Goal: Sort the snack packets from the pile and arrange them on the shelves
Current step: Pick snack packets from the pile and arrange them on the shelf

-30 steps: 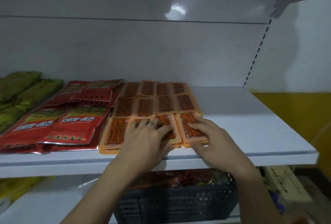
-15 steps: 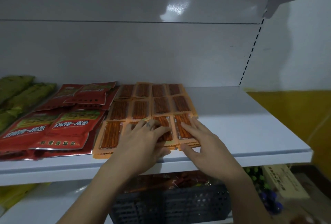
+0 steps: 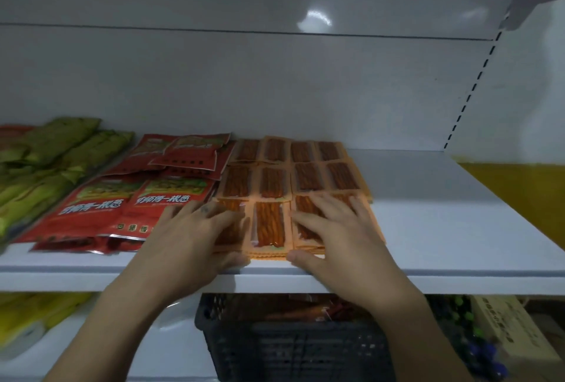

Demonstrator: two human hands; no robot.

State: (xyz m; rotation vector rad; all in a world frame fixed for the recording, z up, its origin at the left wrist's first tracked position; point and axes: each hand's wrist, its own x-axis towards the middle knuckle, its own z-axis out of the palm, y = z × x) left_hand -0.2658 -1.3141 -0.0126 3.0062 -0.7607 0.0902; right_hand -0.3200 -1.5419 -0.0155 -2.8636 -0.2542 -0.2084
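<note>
Orange packets [image 3: 270, 222] of reddish sticks are laid on the shelf [image 3: 443, 222] in a grid of low stacks, three rows deep, just beside the red packets [image 3: 137, 198], with green packets [image 3: 46, 161] farther left. Compared with a second ago, the hands have been drawn apart. The left hand [image 3: 189, 238], then laid over the middle of the front row, is now set on that row's left end. The right hand [image 3: 339, 235] is spread over its right half, so one front packet is left uncovered between them. This is read as a squaring-up of packets already placed, not a fresh placement (whether the row has actually been straightened cannot be told through the blur). The orange lot is judged nearly settled, while more stock seems to be left in the basket [image 3: 293, 348] below the shelf. The fingers [image 3: 308, 221] of both hands are held straight and splayed, pressed flat on the packet tops, with nothing gripped. Both thumbs are brought against the front edge of the stacks, near the shelf lip. The front-row packets thus lie directly under fingers and palms, touching them.
</note>
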